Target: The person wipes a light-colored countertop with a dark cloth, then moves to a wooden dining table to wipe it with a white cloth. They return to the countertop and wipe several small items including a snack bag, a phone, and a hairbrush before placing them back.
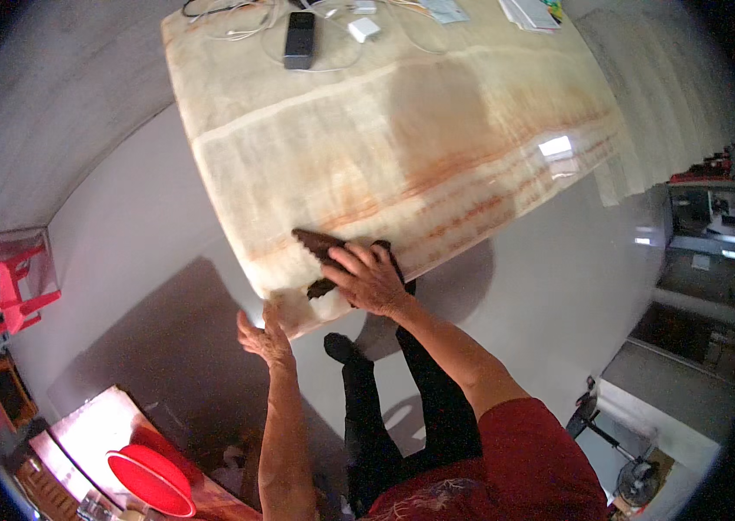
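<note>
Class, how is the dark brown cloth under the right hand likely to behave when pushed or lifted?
The dark brown cloth is probably floppy, as its uneven outline looks loosely spread beneath the right hand. It looks thin, so it is likely light. Pushed, it may slide readily, since the marbled tabletop reflects light glossily.
</note>
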The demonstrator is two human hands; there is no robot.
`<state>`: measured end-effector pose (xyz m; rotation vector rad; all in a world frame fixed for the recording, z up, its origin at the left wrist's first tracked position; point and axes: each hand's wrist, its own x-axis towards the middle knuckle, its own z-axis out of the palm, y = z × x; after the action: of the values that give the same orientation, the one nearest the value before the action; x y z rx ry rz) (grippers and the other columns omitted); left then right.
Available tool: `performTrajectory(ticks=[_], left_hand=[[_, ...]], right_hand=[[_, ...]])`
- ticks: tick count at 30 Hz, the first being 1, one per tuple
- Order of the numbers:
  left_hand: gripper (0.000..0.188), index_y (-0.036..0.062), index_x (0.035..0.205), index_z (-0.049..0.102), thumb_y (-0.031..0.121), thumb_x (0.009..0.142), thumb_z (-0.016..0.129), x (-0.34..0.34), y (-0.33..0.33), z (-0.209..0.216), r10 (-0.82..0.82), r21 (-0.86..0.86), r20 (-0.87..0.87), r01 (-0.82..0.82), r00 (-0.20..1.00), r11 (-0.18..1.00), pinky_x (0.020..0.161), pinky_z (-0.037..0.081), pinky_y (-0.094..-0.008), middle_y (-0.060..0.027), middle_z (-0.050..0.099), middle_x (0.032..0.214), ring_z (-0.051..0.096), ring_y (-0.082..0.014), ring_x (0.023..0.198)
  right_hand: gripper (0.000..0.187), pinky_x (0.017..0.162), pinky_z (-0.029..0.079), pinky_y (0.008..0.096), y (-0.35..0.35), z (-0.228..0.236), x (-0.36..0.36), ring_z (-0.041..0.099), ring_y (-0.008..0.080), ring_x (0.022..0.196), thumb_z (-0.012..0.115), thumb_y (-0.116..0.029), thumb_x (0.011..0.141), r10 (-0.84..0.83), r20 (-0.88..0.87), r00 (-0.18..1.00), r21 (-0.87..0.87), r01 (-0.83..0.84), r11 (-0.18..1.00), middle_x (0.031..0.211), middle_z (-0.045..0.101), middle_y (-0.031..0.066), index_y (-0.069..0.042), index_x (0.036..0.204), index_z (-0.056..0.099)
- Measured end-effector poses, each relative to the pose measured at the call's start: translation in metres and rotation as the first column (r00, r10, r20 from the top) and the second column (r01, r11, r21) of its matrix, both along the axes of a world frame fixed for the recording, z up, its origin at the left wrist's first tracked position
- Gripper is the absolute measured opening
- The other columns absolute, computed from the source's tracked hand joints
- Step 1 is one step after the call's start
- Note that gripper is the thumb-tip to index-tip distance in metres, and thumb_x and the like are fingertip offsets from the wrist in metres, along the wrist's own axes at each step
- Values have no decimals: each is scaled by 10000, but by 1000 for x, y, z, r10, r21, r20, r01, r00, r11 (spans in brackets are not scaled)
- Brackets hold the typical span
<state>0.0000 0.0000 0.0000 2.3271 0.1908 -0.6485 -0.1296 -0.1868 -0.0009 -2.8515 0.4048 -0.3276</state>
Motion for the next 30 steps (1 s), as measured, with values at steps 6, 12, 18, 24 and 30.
performTrajectory(ticks=[6, 12, 18, 24, 30], left_hand=[[598, 108, 1358, 321, 320, 861, 578, -46, -88, 40, -401, 73, 473, 419, 785, 905, 978, 255, -571, -246, 242, 1337, 275, -415, 1223], [681, 145, 1415, 231, 304, 858, 589, -78, -159, 31, -590, 267, 425, 528, 687, 806, 1023, 200, -566, -244, 182, 1402, 193, -420, 1301], [681, 229, 1436, 223, 580, 873, 378, -96, -182, -4, -660, 524, 323, 453, 679, 722, 1086, 39, -537, -221, 61, 1482, 18, -401, 1367], [635, 182, 1404, 320, 533, 879, 389, -105, -196, -7, -650, 536, 460, 394, 605, 746, 1067, 101, -554, -233, 176, 1453, 131, -425, 1343], [602, 163, 1376, 372, 499, 877, 410, -102, -195, -6, -618, 512, 497, 369, 610, 776, 1063, 118, -554, -230, 211, 1441, 163, -425, 1334]], right_hand=[[532, 924, 253, 476, -92, 24, -52, 359, 240, 1227, 646, -198, 741, -220, -13, 975, -27, 220, 975, 1345, 394, 31, -229, 1245, 478], [537, 919, 277, 504, -167, 26, -94, 376, 268, 1206, 631, -271, 748, -342, -92, 935, -60, 338, 939, 1349, 403, 26, -246, 1266, 488], [518, 912, 281, 528, -251, 15, -123, 385, 299, 1192, 610, -298, 761, -436, -74, 897, -126, 425, 896, 1363, 396, 61, -252, 1263, 491], [476, 941, 253, 592, -341, 6, -147, 323, 370, 1251, 536, -341, 855, -727, 31, 686, -177, 720, 671, 1407, 346, 79, -216, 1306, 447], [523, 924, 295, 561, -278, 11, -71, 330, 355, 1257, 606, -280, 788, -584, -95, 806, -150, 568, 809, 1385, 369, 85, -187, 1283, 466]])
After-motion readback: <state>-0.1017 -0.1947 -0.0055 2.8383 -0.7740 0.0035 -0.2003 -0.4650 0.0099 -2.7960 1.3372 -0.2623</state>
